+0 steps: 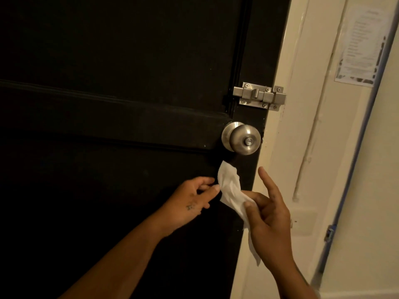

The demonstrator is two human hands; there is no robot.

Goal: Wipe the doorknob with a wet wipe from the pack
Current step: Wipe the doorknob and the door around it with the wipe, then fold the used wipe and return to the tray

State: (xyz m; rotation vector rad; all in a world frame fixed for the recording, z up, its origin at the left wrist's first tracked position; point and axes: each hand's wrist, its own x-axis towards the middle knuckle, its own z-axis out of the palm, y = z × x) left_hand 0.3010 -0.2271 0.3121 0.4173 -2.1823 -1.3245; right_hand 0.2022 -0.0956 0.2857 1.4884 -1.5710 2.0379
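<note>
A round brushed-metal doorknob [244, 139] sits near the right edge of a black door [108, 104]. Just below it hangs a crumpled white wet wipe [230, 186]. My right hand [267, 219] pinches the wipe between thumb and fingers, with the index finger raised and the wipe's tail hanging under the palm. My left hand [190, 201] pinches the wipe's left edge with thumb and fingertips. The wipe's top corner is a short way under the knob, not touching it. The pack is not in view.
A steel slide bolt [259, 96] is mounted above the knob at the door's edge. A cream wall [302, 126] with a thin pipe stands to the right, with a paper notice [362, 44] stuck high up and a blue-edged frame further right.
</note>
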